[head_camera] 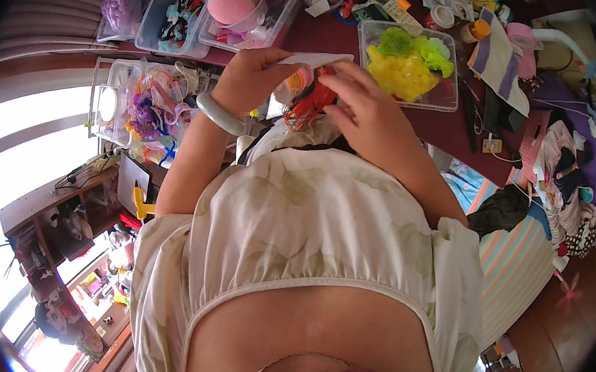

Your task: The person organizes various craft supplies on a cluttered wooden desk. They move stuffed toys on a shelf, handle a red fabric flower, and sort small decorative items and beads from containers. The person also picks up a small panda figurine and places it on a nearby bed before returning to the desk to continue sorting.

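Observation:
A translucent white bag or sheet (pixel 318 59) is stretched between both hands above my lap. My left hand (pixel 252 79), with a pale bangle (pixel 220 114) on the wrist, pinches its left part between thumb and fingers. At its right end, the fingertips of my right hand (pixel 360 103) are against it, the other fingers spread beside a bundle of red strands (pixel 317 94). Below the sheet, the red bundle hangs with green and orange strands at its lower end. An orange and pink coil (pixel 298 80) lies just left of it. My fingers partly hide how these are held.
A plastic tub of yellow and green material (pixel 359 41) stands beyond my right hand on the dark red table (pixel 317 37). Tubs with hair accessories (pixel 145 37) and a pink ball (pixel 231 3) stand at upper left. A rack of ribbons (pixel 158 97) is left, a striped cloth (pixel 504 60) right.

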`<state>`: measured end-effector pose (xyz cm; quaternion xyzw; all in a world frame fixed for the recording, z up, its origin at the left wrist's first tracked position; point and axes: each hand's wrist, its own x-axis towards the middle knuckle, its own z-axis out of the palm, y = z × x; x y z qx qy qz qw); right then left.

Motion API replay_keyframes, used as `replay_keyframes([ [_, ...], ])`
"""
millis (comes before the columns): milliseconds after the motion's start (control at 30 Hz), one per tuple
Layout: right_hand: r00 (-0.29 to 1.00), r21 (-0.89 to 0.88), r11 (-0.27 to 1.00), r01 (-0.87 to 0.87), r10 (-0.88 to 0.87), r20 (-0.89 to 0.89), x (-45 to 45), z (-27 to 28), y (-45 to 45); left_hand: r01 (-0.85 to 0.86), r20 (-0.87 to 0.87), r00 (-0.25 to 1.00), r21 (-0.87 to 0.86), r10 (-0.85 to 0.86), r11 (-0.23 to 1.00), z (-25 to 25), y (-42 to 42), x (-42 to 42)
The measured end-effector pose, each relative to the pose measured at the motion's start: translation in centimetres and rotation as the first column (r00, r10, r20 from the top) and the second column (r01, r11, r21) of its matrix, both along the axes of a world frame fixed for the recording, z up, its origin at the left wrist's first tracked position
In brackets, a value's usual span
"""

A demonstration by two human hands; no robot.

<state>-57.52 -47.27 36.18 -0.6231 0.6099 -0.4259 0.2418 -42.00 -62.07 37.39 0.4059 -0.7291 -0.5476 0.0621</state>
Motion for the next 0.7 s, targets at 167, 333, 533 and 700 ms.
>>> replay_keyframes([
  [167, 0.976, 0.065, 0.974, 0.216, -0.217, 0.005, -1.3, -1.6, 1.1, -0.077, -0.038, 0.995, 0.328, 0.095, 0.942, -3.9, 0.0, 2.6],
  [333, 0.969, 0.312, 0.918, 0.245, -0.219, -0.117, -0.9, -5.5, 0.7, -0.161, -0.033, 0.980, 0.431, 0.194, 0.888, -5.8, 0.7, 4.8],
  [533, 0.894, 0.318, 0.889, 0.328, -0.184, -0.409, 0.0, -5.8, -1.7, -0.136, -0.230, 0.865, 0.747, 0.446, 0.650, -9.2, -0.3, 6.2],
  [700, 0.958, 0.505, 0.843, 0.184, -0.040, -0.283, -0.3, -8.5, -3.2, -0.134, -0.163, 0.861, 0.842, 0.482, 0.523, -13.7, -0.7, 8.3],
])
